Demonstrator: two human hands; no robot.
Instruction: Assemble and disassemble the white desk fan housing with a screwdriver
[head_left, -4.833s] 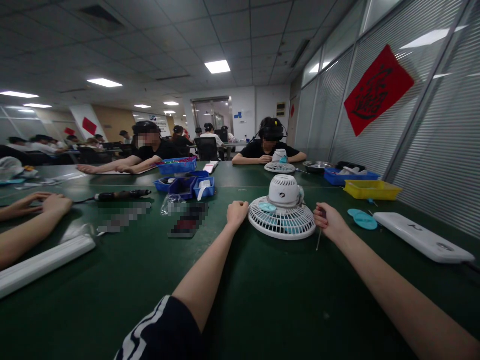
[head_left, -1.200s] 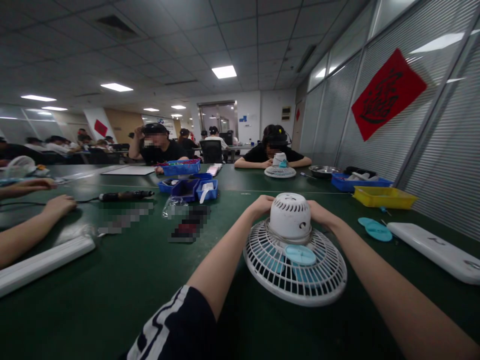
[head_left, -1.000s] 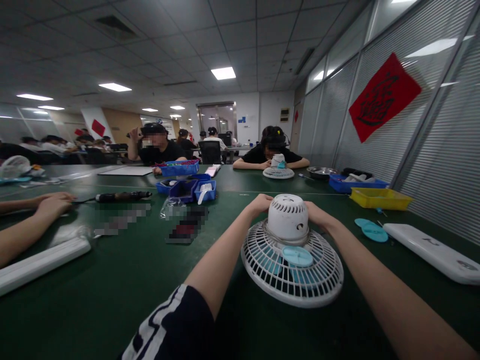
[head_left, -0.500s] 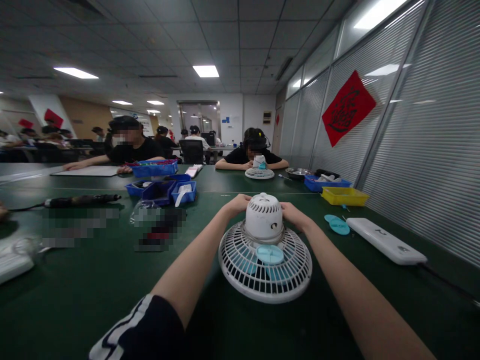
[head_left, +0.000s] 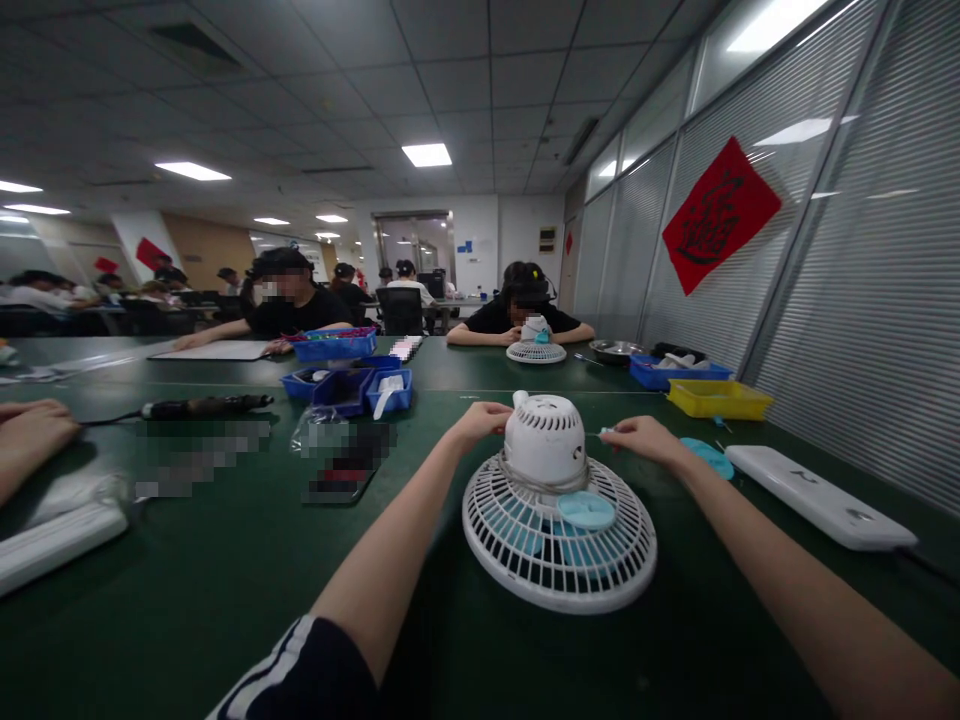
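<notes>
A white fan head (head_left: 546,440) rests face down on its round grille (head_left: 495,520), with pale blue blades showing through the slots. A light blue round cap (head_left: 586,510) lies on the grille's near side. My left hand (head_left: 480,424) has its fingertips closed against the left side of the motor housing; what they grip, if anything, is hidden. Off the housing's right side, my right hand (head_left: 643,438) pinches a small pale piece with a thin shaft (head_left: 604,432), which points at the housing.
To the right lie blue discs (head_left: 709,458), a white oblong device (head_left: 817,495) with a cable and a yellow tray (head_left: 720,400). Blue bins (head_left: 346,390), a phone-like blurred item (head_left: 349,465) and an electric screwdriver (head_left: 206,406) are leftward. Another person's hand (head_left: 37,435) rests at far left.
My right hand has drawn away from the housing to the right, bringing the small piece into sight. The fan has turned slightly, and the camera view has shifted left.
</notes>
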